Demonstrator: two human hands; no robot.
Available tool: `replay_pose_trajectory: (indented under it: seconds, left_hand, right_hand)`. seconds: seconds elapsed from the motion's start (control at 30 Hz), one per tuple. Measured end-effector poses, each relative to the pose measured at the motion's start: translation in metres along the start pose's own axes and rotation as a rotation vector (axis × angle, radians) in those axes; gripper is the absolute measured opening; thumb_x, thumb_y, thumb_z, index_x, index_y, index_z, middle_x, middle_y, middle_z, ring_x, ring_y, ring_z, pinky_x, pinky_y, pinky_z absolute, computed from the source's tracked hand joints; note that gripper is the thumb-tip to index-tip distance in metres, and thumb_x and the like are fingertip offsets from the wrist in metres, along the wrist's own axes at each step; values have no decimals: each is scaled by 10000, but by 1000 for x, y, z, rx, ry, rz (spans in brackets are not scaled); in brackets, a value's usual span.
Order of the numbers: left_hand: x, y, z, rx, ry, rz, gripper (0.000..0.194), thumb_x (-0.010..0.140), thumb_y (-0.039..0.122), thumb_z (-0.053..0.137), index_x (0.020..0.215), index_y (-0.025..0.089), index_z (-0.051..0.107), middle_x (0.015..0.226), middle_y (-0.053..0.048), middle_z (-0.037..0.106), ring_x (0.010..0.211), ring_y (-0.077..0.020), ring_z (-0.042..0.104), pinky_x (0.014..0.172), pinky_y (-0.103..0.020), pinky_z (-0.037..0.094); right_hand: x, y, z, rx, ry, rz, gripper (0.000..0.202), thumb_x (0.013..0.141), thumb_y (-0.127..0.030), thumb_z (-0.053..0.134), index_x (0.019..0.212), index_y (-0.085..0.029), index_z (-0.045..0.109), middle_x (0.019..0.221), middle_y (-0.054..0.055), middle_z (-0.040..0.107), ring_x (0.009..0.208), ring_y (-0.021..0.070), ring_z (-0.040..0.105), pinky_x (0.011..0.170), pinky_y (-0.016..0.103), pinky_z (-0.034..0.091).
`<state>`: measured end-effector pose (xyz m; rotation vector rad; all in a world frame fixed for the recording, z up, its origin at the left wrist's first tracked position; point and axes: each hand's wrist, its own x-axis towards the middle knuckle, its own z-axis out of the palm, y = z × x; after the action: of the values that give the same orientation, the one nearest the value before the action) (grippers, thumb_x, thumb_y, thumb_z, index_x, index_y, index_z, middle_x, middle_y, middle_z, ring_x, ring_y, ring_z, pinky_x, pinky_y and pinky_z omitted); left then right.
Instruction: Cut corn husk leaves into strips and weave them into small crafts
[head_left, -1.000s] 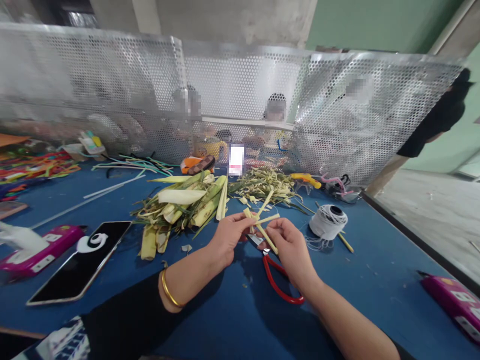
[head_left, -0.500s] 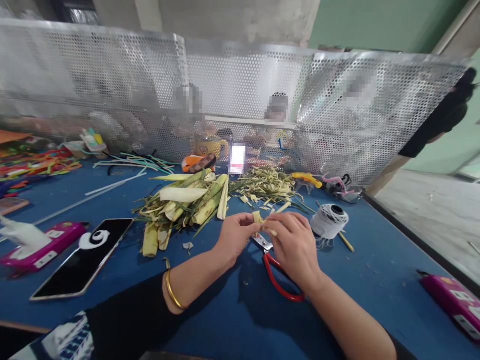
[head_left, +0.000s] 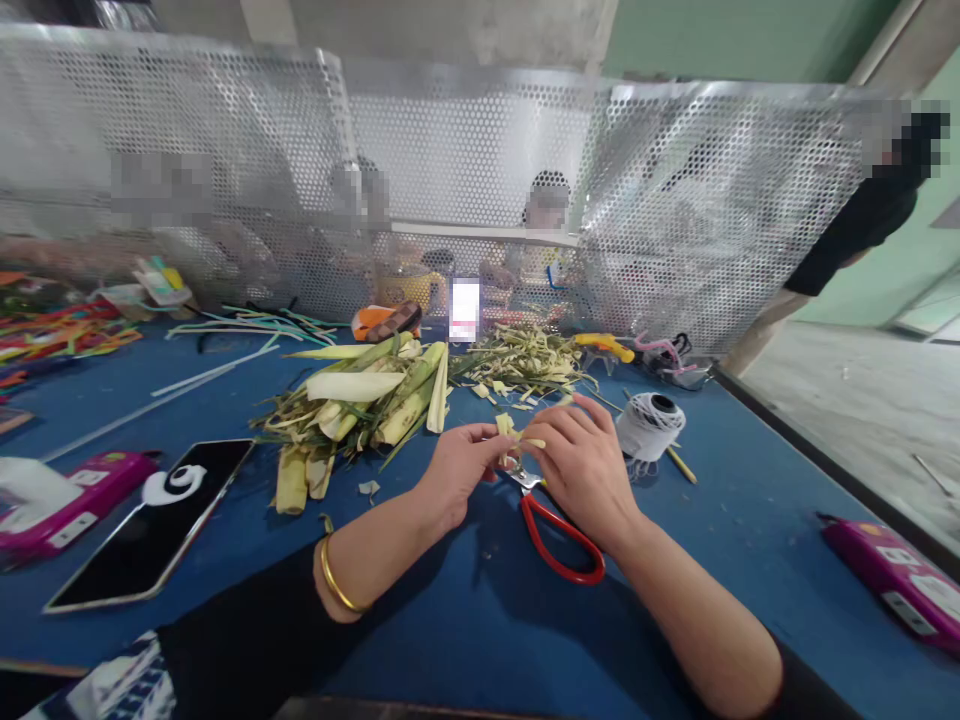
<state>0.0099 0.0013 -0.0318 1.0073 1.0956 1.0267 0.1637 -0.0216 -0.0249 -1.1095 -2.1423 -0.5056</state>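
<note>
A small folded strip of pale yellow-green husk (head_left: pixel 505 427) is pinched between the thumb and fingers of my left hand (head_left: pixel 461 465). My right hand (head_left: pixel 585 465) has its fingers closed on the other end of the strip, just to the right. Beneath both hands lies a pair of red-handled scissors (head_left: pixel 571 570), its blades partly covered by the fingers. To the left a pile of green husks (head_left: pixel 352 400) rests on the blue table. Behind the hands is a heap of thin husk scraps (head_left: pixel 525 358). Close to my right hand stands a spool of white thread (head_left: pixel 649 428).
A black-screened phone (head_left: pixel 161 525) and a magenta box (head_left: pixel 82 500) lie on the left; another magenta box (head_left: pixel 896 580) lies on the right. A yellow glue gun (head_left: pixel 604 346) sits at the back. A perforated metal screen (head_left: pixel 465 130) closes the far side, with people behind it.
The camera view has shifted slightly. My right hand's fingers have lifted and spread a little, and a loose end of the strip now sticks out toward them. My left hand keeps its pinch.
</note>
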Motion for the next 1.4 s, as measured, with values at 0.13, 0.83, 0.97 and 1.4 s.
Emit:
replay_pose_trajectory:
  seconds: [0.13,0.83,0.97,1.4]
  left_hand:
    - [0,1,1,-16,20,17,181,614,280,740,686,134,659,615,-7,623,529,-93,539,487,-203,335]
    - [-4,2,2,6,-85,-11,149,620,205,765,747,133,737,644,-20,665,570,-99,581,580,-214,423]
    - [2,1,-2,-94,7,-41,228,580,227,804,771,126,731,639,-23,665,555,-90,572,578,-213,432]
    - [4,4,-1,-173,131,-51,173,670,134,704,830,147,640,597,14,624,493,-76,547,503,-185,434]
  right_hand:
    - [-1,-1,2,-5,6,-27,206,938,-175,476,830,-222,645,788,12,693,824,172,598,1031,385,279]
    - [-4,1,10,332,-80,448,160,893,-295,517,762,-217,564,732,4,649,708,177,575,734,313,407]
    - [-1,0,2,61,45,169,132,908,-313,560,870,-217,643,899,42,687,893,214,588,975,402,318]
    - [-8,-14,20,724,-194,700,353,897,-461,500,746,-193,673,704,43,677,614,164,571,631,297,395]
